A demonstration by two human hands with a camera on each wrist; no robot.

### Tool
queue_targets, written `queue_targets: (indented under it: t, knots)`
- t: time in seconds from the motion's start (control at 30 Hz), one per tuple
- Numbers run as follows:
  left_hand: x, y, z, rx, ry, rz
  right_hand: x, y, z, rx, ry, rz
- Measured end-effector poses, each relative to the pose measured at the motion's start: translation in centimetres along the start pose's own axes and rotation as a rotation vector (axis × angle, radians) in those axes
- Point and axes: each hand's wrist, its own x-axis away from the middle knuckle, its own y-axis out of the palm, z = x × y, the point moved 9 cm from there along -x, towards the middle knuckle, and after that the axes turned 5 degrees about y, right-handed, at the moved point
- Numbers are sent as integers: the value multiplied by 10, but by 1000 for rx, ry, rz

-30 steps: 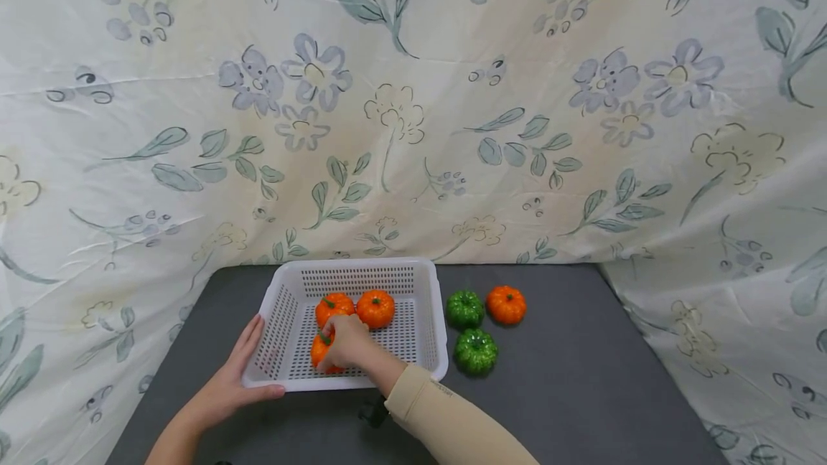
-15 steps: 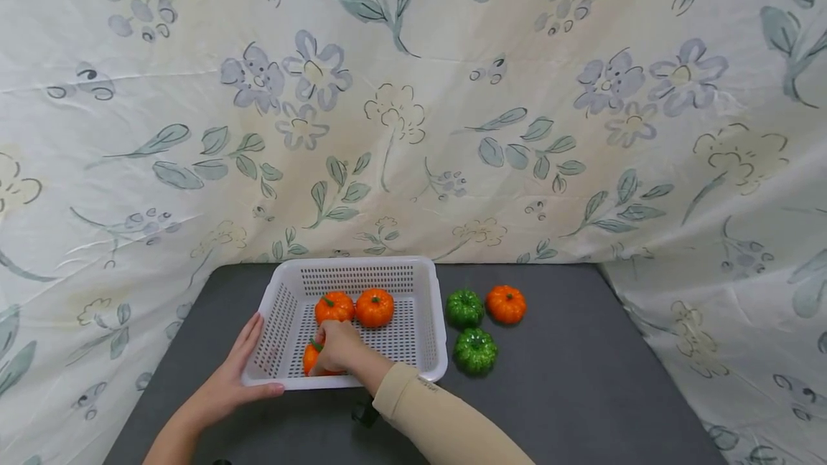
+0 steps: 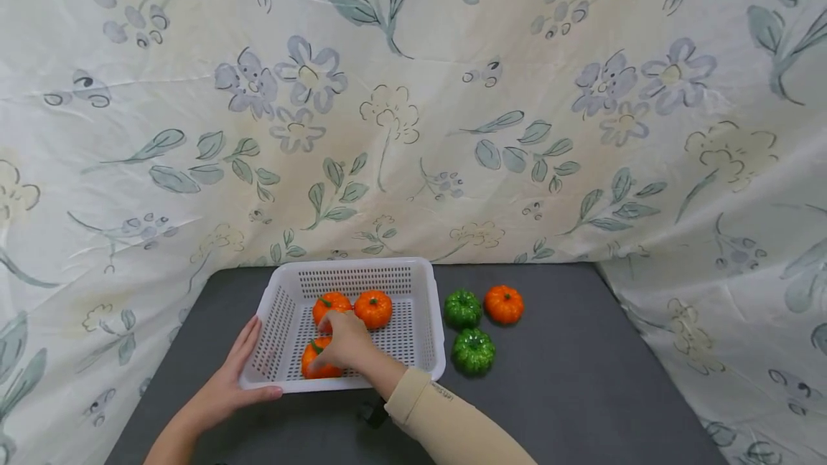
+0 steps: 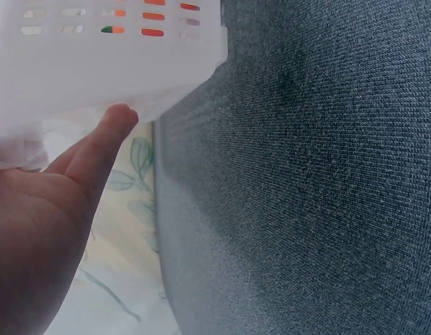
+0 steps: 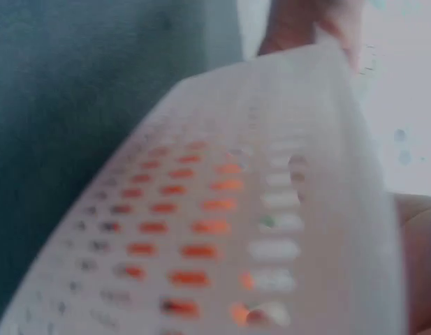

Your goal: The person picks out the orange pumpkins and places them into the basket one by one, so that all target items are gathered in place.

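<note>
A white perforated plastic basket holds three small orange pumpkins. My left hand rests at its front left corner, fingers straight along the left wall and thumb along the front. In the left wrist view those fingers lie flat by the basket wall. My right hand is inside the basket, thumb and fingers spread over the front orange pumpkin, which shows between them. Behind it sit a left pumpkin, partly covered by the hand, and a right pumpkin.
Right of the basket stand a green pumpkin, a second green pumpkin nearer the front and one orange pumpkin. All are on a dark grey table. A floral cloth hangs behind and at the sides.
The right hand has shifted the front pumpkin slightly left within the basket, then spread its fingers and lifted a little off it. The left hand stays at the corner.
</note>
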Motion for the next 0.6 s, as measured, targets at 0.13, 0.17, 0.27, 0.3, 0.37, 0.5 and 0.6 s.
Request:
queue_targets:
  t: [0.13,0.17,0.27,0.3,0.37,0.5,0.6]
  knots:
    - [-2,0,-3,3,-29,-8,6,-20,-5,-32,-51,8]
    - [-2,0,-4,0,-34,-8,8,-24,-6,-46,-61,7]
    - [1,-1,-6,-6,-46,-7,15,-34,-10,-120,-97,-13]
    - [1,-1,-6,-6,-48,-7,18,-37,-10,-145,-101,-20]
    - [2,-1,-6,-1,-52,-7,23,-45,-11,-212,-105,-36]
    - [1,0,-5,3,-61,-5,31,-66,-7,-298,-118,-19]
    - [-1,1,-2,-1,-59,-8,36,-84,-1,-325,-131,14]
